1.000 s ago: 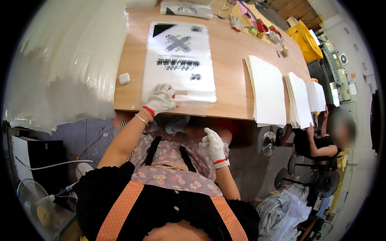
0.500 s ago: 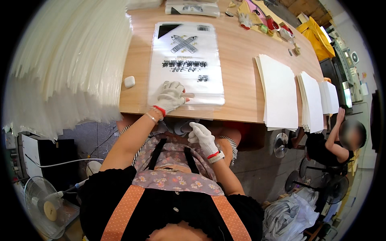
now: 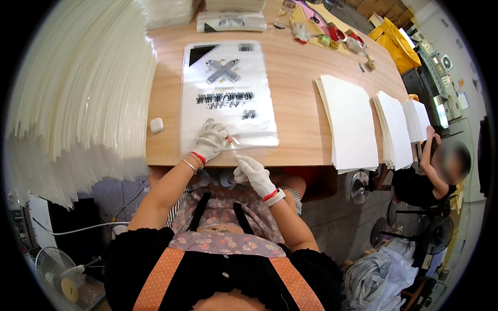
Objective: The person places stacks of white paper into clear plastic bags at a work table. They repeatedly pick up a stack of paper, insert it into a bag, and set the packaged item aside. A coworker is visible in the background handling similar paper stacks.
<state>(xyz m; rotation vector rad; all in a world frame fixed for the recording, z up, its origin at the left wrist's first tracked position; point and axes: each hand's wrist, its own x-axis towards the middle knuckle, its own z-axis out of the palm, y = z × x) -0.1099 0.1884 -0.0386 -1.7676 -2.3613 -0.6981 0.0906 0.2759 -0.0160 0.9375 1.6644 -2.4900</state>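
A clear plastic bag (image 3: 228, 116) with a pencil print and a black corner lies on the table, its print upside down to me and white contents showing through. My left hand (image 3: 211, 141), in a white knitted glove, rests on the bag's near end. Its fingers are bent, with bare reddish tips and a thin pale strip (image 3: 235, 140) at them; what the strip is, I cannot make out. My right hand (image 3: 254, 173), also gloved, is closed at the table's front edge, beside the bag's clear flap (image 3: 244, 153). Whatever it pinches is hidden.
Tall stacks of clear plastic sleeves (image 3: 88, 98) fill the left. White paper stacks (image 3: 348, 122) lie at right. A small white case (image 3: 156, 125) sits left of the bag. Tape rolls (image 3: 336, 34) and scissors (image 3: 314, 18) lie at the back. Another person (image 3: 423, 179) sits at far right.
My right hand has risen from my lap to the table edge near the bag's flap. My left hand stays on the bag's near end. The whole view has shifted slightly.
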